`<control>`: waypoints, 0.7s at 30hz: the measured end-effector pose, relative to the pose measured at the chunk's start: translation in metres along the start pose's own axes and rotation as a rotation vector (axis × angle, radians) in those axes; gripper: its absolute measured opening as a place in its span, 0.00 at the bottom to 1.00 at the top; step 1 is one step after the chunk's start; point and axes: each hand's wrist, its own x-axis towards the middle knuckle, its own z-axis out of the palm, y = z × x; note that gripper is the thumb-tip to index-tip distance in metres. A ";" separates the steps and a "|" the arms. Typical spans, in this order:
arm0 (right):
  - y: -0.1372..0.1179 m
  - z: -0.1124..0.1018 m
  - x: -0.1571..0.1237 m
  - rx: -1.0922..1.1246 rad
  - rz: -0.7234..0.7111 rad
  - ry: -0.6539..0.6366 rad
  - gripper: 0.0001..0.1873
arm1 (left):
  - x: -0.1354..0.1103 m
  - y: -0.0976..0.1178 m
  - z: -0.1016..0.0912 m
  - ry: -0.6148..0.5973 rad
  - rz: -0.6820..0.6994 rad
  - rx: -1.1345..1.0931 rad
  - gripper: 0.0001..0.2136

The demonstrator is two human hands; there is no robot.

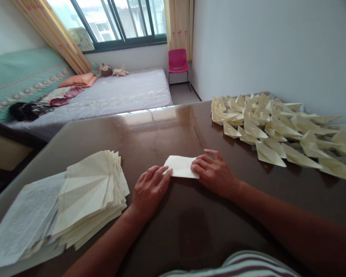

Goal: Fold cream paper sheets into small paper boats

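Observation:
A cream sheet of paper [182, 166], folded into a small flat piece, lies on the brown table in front of me. My left hand [151, 185] is closed on its left end, with thumb and fingertips at the corner. At the right end my right hand [215, 173] is closed on the paper, some fingers pressed on top and one finger raised. The underside of the paper is hidden. To the left of my left hand is a stack of creased cream sheets [85, 188]. Many folded paper boats [272, 127] stand crowded together at the right.
Printed sheets [23, 215] lie beside and partly under the cream stack. The glossy brown table [158, 134] ends at a far edge, before a bed [132, 90]. A pink chair [178, 61] stands under the window, and a white wall [262, 46] borders the right side.

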 end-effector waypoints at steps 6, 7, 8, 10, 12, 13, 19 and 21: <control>-0.018 -0.004 -0.004 0.053 -0.209 -0.042 0.11 | -0.001 0.009 0.004 -0.027 0.074 -0.163 0.13; -0.017 -0.003 -0.004 0.088 -0.228 -0.057 0.11 | -0.001 0.009 0.004 -0.029 0.066 -0.185 0.12; -0.014 -0.003 -0.004 0.126 -0.235 -0.068 0.11 | -0.001 0.009 0.005 -0.027 0.056 -0.207 0.12; -0.006 0.000 -0.002 0.204 -0.215 -0.088 0.12 | -0.001 0.007 0.006 -0.015 0.038 -0.259 0.12; 0.005 0.004 -0.001 0.279 -0.187 -0.118 0.14 | -0.001 0.005 0.007 -0.005 0.033 -0.309 0.12; 0.010 0.006 -0.001 0.315 -0.179 -0.139 0.15 | -0.001 0.004 0.009 -0.006 0.033 -0.327 0.12; 0.028 0.022 -0.003 0.496 -0.254 -0.199 0.13 | -0.002 0.005 0.014 -0.064 0.110 -0.366 0.12; 0.030 0.022 -0.002 0.536 -0.255 -0.220 0.13 | -0.002 0.003 0.012 -0.111 0.116 -0.377 0.11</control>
